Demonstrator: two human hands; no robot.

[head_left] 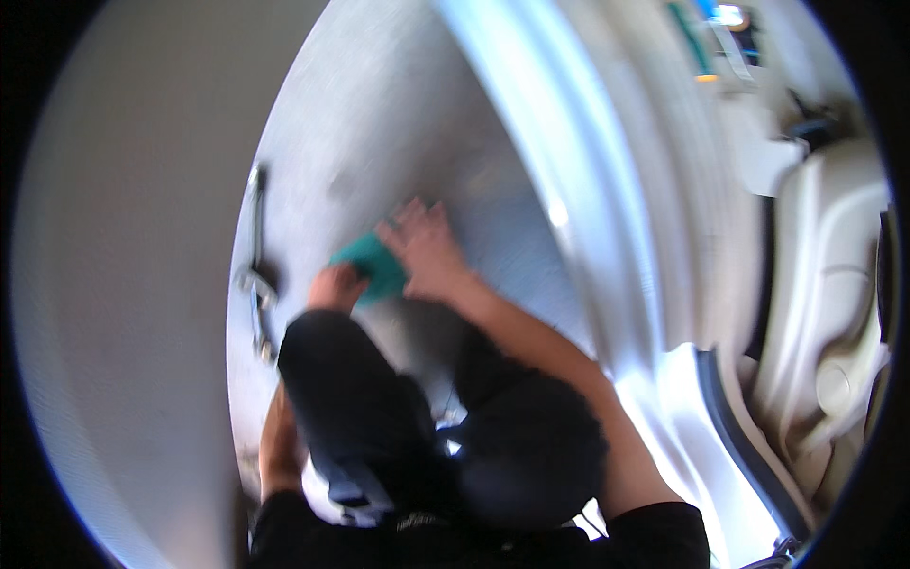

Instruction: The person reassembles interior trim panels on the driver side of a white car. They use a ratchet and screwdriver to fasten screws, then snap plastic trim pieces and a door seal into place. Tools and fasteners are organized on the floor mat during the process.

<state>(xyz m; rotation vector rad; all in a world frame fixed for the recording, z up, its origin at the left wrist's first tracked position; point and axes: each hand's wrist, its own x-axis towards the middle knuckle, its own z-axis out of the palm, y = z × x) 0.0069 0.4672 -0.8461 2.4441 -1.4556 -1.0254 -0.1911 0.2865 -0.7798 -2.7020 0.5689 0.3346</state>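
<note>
A flat teal thing [381, 271], perhaps a cloth or pad, lies low over the grey floor in front of my knees; blur hides what kind it is. At its left edge my left hand [336, 286] is closed with curled fingers, seemingly on that edge. Against its right side rests my right hand [428, 248], fingers stretched out and apart, pointing forward. Its fingertips look smeared by motion. My dark-clothed knees [341, 379] stand between my two forearms.
Wrench-like metal tools [257, 223] lie on the floor [379, 104] at the left, beside a large grey panel [133, 284]. A shiny vehicle sill [559, 161] curves along the right, with beige interior trim [825, 275] beyond. A green-handled tool [692, 43] sits at the far right.
</note>
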